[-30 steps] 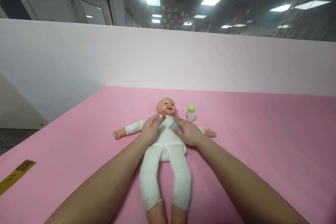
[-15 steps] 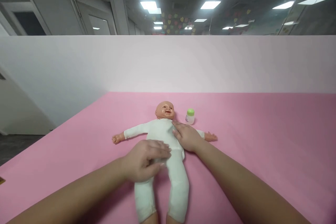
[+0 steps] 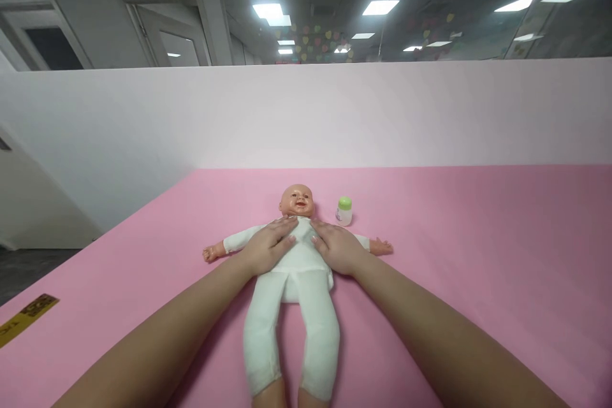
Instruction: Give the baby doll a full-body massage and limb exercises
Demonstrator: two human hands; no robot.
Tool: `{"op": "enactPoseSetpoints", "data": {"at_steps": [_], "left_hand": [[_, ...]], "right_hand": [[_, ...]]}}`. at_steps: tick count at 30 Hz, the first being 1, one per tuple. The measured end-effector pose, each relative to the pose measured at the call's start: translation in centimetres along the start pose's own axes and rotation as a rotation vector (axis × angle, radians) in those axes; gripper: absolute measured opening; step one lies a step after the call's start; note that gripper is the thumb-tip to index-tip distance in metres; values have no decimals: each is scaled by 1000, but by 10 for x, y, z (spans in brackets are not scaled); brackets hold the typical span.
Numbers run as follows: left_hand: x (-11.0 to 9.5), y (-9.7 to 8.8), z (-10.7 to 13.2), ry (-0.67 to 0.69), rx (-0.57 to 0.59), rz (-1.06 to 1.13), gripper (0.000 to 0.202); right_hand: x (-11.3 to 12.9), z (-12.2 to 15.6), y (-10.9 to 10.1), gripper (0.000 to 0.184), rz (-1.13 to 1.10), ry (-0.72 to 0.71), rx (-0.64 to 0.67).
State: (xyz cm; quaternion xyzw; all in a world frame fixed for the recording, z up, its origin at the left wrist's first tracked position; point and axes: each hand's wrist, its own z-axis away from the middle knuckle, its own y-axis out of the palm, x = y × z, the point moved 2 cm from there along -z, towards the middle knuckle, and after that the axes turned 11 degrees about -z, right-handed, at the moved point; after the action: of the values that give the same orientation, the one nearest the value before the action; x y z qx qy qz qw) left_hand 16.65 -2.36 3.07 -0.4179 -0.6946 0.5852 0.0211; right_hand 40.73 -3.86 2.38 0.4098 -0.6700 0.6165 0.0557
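A baby doll (image 3: 302,255) in a white cloth suit lies on its back, head away from me, arms stretched out to the sides. My left hand (image 3: 271,245) rests flat on the left side of its chest, fingertips near the shoulder. On the right side of the chest lies my right hand (image 3: 338,246), also flat with fingers stretched out. Both hands touch the doll and grasp nothing. Just beyond my right hand stands a small clear bottle with a green cap (image 3: 344,211), upright beside the doll's head.
The doll lies on a pink padded surface (image 3: 454,236). A low white wall (image 3: 382,115) borders its far side. A yellow label with a dark code (image 3: 29,319) is at the left edge. Behind the wall are a door (image 3: 174,35) and lit ceiling panels.
My left hand has moved up from the doll's lower belly to its upper chest and now lies flat there. My right hand has stayed on the chest. More of the yellow label shows.
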Motion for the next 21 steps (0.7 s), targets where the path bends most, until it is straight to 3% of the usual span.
{"op": "enactPoseSetpoints", "data": {"at_steps": [5,9,11,13,15,17,19,21], "left_hand": [[26,3,6,-142,-40,-166,67],[33,5,7,-176,-35,-215,68],[32,5,6,-179,-34,-225,68],[30,5,5,-174,-31,-227,68],[28,4,6,-167,-28,-222,68],[27,3,6,-174,-27,-212,68],[26,2,7,-182,-27,-202,69],[26,2,7,-183,-25,-197,69]], "right_hand": [[0,0,-4,58,-27,36,-14],[3,7,-11,54,-69,66,-84],[15,15,-16,54,-102,11,-127],[38,26,-19,51,-177,-146,-114],[70,41,-18,45,-312,-378,-9],[101,55,-12,43,-476,-531,184],[122,64,-5,43,-578,-575,366],[129,66,1,47,-564,-587,409]]}}
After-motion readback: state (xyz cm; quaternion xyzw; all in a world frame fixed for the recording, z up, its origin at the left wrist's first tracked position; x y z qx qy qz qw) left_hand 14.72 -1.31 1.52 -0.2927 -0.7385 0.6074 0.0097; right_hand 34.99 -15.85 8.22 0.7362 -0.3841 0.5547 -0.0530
